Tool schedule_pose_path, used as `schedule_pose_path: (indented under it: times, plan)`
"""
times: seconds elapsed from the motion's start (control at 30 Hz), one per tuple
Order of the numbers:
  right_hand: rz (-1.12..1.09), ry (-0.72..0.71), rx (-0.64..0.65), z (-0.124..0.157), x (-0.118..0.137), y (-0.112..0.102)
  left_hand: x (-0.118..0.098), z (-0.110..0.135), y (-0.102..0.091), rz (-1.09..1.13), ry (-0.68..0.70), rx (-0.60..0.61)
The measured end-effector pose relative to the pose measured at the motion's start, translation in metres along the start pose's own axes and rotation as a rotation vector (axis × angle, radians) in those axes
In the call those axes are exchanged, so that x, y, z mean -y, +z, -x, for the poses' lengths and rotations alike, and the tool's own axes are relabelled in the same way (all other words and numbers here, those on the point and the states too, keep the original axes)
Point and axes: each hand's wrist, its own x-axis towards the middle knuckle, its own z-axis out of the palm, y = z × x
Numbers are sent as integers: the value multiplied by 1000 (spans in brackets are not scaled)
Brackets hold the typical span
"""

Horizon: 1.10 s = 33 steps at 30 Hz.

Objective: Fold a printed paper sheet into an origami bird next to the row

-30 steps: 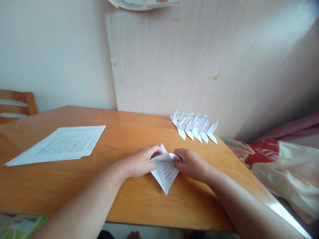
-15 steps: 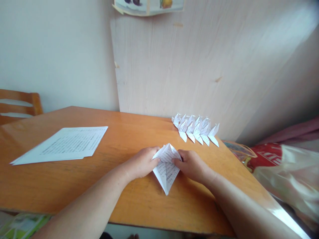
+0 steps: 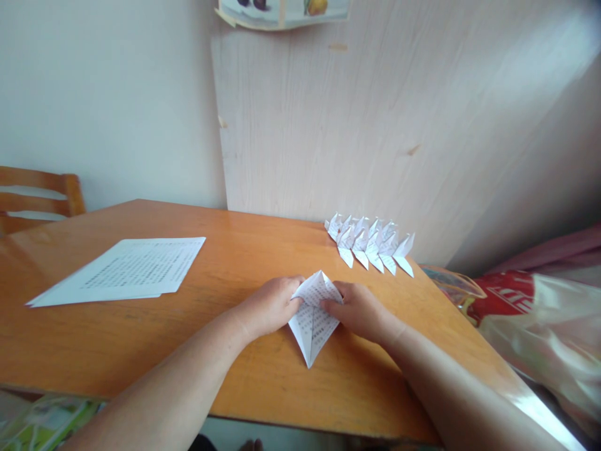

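Observation:
Between my two hands is a kite-shaped folded sheet of printed paper (image 3: 312,322), its long point toward me and a crease down its middle. My left hand (image 3: 277,304) grips its left corner, thumb on top and fingers behind. On the opposite corner my right hand (image 3: 359,310) holds on the same way, its thumb pressing the upper face near the cross fold. The fingers under the paper are mostly hidden. Beyond the hands, several folded paper cranes or similar winged figures (image 3: 374,247) stand in rows toward the table's far right corner.
A stack of printed sheets (image 3: 141,266) lies on the wooden table (image 3: 188,351) at the left. Plastic bags (image 3: 539,326), one red and white, crowd the right edge. A wooden chair (image 3: 42,191) stands at the far left; a wall closes off the back.
The paper's near point has swung slightly left. Both hands keep their hold on the corners, and the whole view has shifted a little.

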Motion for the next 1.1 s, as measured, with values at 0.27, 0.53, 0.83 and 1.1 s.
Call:
schedule_pose_path:
  times: [0.27,0.53,0.83,1.1]
  plan:
    - [153,-21,-5,3,7,-5,0,-1,2,12,29,-42]
    - [377,-133,-71,18,19,-8,-2,2,-5,-69,82,35]
    - [416,-259,64,25,15,-13,3,8,-8,-37,45,129]
    - [396,-224,29,27,21,-13,-1,10,-8,35,-29,131]
